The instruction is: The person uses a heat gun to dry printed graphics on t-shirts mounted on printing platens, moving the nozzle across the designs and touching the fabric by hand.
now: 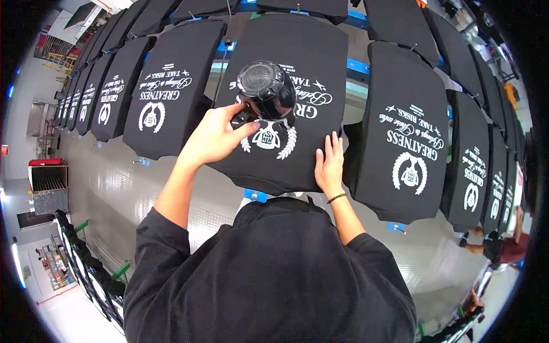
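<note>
A glossy black hair dryer (266, 88) with a round mesh back is held by its handle in my left hand (213, 136). It hangs over the white print of a black shirt (286, 51) stretched on a board in front of me, hiding part of the lettering. Below the dryer, a white emblem with laurel branches (267, 137) shows on the cloth. Flat on the right edge of the same shirt lies my right hand (330, 164), fingers extended, holding nothing. A dark band circles that wrist.
Printed black shirts on boards stand to the left (171, 86) and right (400, 126), with several more beyond. Blue brackets (255, 195) show under the boards. At the far right is another person (512, 248). A red-topped cart (48, 177) stands left.
</note>
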`<state>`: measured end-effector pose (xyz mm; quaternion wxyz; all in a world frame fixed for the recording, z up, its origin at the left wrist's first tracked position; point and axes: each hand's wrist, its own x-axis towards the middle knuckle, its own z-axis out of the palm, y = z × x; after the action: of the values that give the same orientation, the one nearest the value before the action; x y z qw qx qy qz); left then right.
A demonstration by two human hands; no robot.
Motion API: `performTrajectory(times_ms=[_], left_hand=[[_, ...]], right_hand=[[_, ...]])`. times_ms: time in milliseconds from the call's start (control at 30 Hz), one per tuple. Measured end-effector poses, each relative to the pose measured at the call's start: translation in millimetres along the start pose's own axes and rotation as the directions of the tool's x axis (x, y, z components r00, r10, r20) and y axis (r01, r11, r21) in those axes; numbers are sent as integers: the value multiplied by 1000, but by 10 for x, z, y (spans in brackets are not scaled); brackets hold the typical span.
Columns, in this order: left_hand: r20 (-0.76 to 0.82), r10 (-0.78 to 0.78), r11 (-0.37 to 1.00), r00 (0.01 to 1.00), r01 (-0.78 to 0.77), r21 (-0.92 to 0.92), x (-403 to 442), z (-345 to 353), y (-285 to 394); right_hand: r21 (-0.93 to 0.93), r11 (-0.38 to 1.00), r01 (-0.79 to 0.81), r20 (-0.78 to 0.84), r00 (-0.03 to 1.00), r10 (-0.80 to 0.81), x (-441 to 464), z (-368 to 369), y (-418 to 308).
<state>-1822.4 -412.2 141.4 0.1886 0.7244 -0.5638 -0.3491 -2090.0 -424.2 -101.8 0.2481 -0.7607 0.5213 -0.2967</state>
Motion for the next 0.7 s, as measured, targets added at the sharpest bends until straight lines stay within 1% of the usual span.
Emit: performTrajectory(times_ms=[33, 67, 133, 167, 233, 267, 300, 367, 400, 433, 467, 500, 567, 600, 667, 700], left_hand=[[25, 2, 1000, 1000, -2, -21, -1, 32, -6], [93, -11, 1000, 996, 11, -6, -28, 9, 11], [184, 44, 999, 982, -48, 13, -117, -59, 55], [153, 211, 977, 965, -211, -14, -118, -38, -55], [144, 209, 977, 967, -213, 14, -113, -41, -109], [122, 204, 977, 971, -209, 35, -119, -49, -118], [138, 34, 999, 990, -36, 6, -116, -87, -22], [-1, -49, 998, 999, 49, -50, -37, -55, -49], [-41, -30, 999, 999, 29, -32, 11, -89, -130], [-73, -80, 997, 994, 79, -18, 15, -145, -192], [-103, -130, 991, 986, 130, -5, 2, -201, -238], [-85, -165, 986, 983, 161, -45, -32, -277, -258], [-108, -190, 981, 976, 185, -55, -122, -368, -311], [-128, -162, 986, 978, 155, -63, -176, -387, -386], [-115, -203, 979, 972, 197, -60, -309, -443, -461], [-111, -197, 979, 974, 191, -67, -379, -461, -512]], right_hand=[[0, 1000, -8, -4, 1000, 8, -12, -11, -1], [-11, 1000, -2, -15, 1000, 2, -27, -29, 5], [-22, 1000, -4, -30, 1000, 3, -62, -80, 2], [-30, 1000, -9, -32, 999, 8, -73, -99, -12], [-34, 999, -21, -37, 999, 19, -88, -118, -66], [-40, 999, 4, -31, 1000, -5, -90, -117, -104], [-45, 998, 32, -24, 999, -33, -87, -104, -145], [-45, 995, 93, -1, 996, -93, -82, -34, -222], [-113, 987, 117, 35, 993, -114, -84, -9, -273], [-113, 983, 148, 61, 988, -142, -76, 37, -305], [-115, 982, 147, 92, 986, -137, -91, 69, -345], [-132, 979, 156, 114, 983, -141, -93, 92, -373], [-144, 977, 159, 118, 983, -143, -99, 109, -394], [-156, 975, 160, 121, 983, -142, -107, 124, -405], [-176, 973, 149, 116, 985, -130, -118, 148, -400], [-184, 972, 145, 110, 986, -126, -116, 155, -395]])
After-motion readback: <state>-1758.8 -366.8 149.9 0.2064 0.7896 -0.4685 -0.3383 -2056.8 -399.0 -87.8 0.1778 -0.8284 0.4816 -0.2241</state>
